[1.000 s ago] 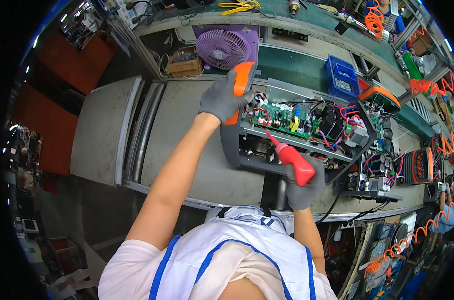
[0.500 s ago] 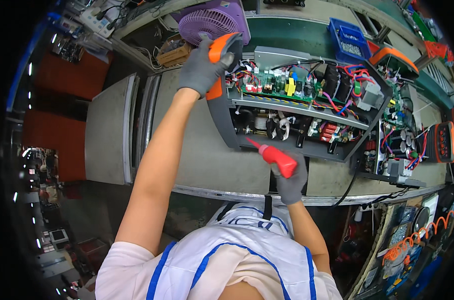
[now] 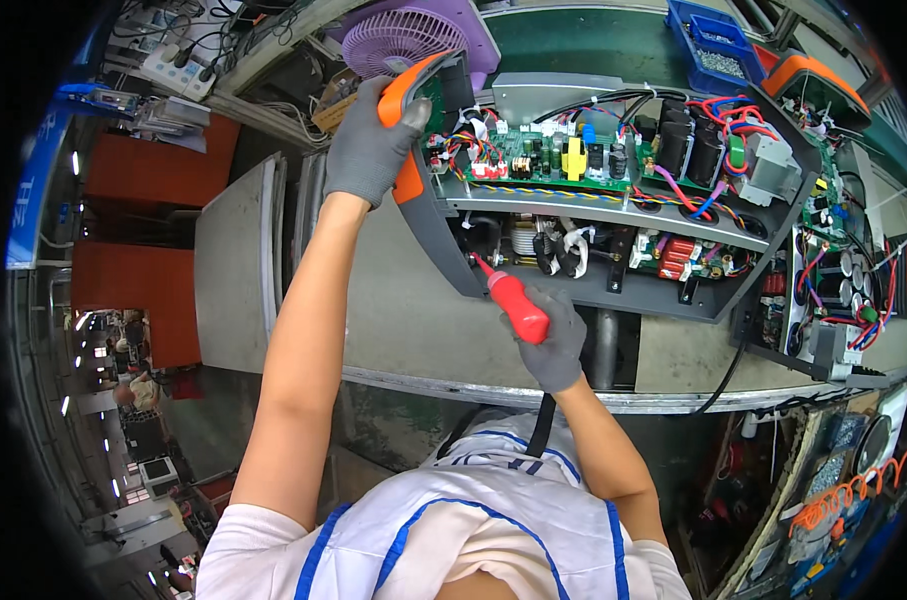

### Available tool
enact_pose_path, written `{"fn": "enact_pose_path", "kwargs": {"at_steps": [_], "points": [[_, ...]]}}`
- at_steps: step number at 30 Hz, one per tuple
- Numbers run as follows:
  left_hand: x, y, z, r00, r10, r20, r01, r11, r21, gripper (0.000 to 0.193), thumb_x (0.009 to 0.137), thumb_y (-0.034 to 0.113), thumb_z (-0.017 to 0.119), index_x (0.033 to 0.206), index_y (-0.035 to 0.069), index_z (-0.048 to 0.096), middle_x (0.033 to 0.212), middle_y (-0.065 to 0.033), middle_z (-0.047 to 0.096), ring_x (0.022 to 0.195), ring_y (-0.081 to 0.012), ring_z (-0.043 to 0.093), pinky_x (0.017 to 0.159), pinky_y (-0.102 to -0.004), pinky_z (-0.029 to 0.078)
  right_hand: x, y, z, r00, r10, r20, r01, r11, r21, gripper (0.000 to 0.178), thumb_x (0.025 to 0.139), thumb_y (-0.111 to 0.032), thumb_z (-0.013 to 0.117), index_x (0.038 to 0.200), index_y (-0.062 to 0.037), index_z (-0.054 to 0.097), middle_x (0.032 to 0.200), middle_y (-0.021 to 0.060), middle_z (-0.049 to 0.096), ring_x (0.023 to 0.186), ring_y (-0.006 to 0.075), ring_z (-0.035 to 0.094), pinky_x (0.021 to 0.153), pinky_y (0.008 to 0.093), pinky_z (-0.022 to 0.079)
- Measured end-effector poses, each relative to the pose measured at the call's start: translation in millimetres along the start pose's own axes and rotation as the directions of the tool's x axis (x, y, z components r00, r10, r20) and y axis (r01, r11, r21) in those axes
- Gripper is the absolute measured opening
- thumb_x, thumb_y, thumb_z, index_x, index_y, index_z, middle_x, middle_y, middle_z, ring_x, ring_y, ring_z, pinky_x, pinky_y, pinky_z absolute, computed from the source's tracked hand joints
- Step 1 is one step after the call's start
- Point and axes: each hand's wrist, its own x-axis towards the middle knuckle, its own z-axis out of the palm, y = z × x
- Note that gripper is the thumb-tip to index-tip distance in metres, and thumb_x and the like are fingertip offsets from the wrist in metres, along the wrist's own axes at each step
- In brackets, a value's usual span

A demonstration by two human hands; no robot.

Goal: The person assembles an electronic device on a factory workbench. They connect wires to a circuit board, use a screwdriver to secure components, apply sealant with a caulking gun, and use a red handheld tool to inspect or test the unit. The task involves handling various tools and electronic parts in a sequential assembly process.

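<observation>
My left hand (image 3: pixel 371 150), in a grey glove, is closed round the orange-edged end panel (image 3: pixel 409 185) of an opened dark grey machine housing (image 3: pixel 613 200). In my gloved right hand (image 3: pixel 555 345) is a red squeeze bottle (image 3: pixel 518 306) with a long thin nozzle. That nozzle points up and left into the lower compartment, its tip at a small metal fitting beside the end panel; whether they touch I cannot tell. A green circuit board (image 3: pixel 543 160) with bundles of coloured wires lies in the upper compartment. Below it sit a coil (image 3: pixel 523 238) and red components (image 3: pixel 677 256).
A second opened machine (image 3: pixel 838 290) stands close on the right. Behind are a purple fan (image 3: pixel 403 42) and a blue bin (image 3: pixel 708 45) of small metal parts. A black cable (image 3: pixel 725 385) hangs over the bench's front edge (image 3: pixel 453 388). An orange coiled hose (image 3: pixel 853 495) is at lower right.
My right hand has moved left with the red bottle, bringing its nozzle into the lower compartment by the end panel. My left hand keeps its hold on the panel. The view has shifted slightly.
</observation>
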Motion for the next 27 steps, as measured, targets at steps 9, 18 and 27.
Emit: {"fn": "enact_pose_path", "kwargs": {"at_steps": [9,18,27], "points": [[8.6,-7.6,7.0,0.999,0.031,-0.026,-0.031,1.000,0.003,0.072,0.079,0.058,0.062,0.125,0.005,0.049,0.106,-0.0167,0.063,0.096,-0.0245,0.062,0.084,-0.0338,0.047,-1.0,-4.5,-21.8,0.994,0.098,0.039,-0.099,0.995,0.020,0.048,0.066,-0.008,0.082,0.106,-0.0040,0.056,0.094,0.0139,0.064,0.078,0.0267,0.061,0.068,0.0337,0.051],[8.3,-10.9,8.2,0.998,0.026,-0.051,-0.025,1.000,0.017,0.070,0.078,0.056,0.063,0.124,0.004,0.050,0.105,-0.0175,0.063,0.096,-0.0252,0.062,0.084,-0.0343,0.047,1.1,-10.0,-39.8,0.964,0.237,-0.121,-0.231,0.971,0.061,0.042,0.071,-0.014,0.080,0.104,-0.0031,0.057,0.097,0.0137,0.062,0.084,0.0262,0.059,0.077,0.0333,0.048],[5.7,-8.9,7.3,0.999,0.011,-0.040,-0.009,0.999,0.035,0.067,0.079,0.055,0.062,0.124,0.005,0.050,0.106,-0.0167,0.063,0.095,-0.0254,0.063,0.084,-0.0347,0.047,-1.5,-8.6,-37.4,0.986,0.166,-0.020,-0.167,0.985,-0.044,0.043,0.070,-0.017,0.081,0.103,-0.0039,0.057,0.094,0.0133,0.064,0.083,0.0294,0.062,0.082,0.0391,0.047]]}}
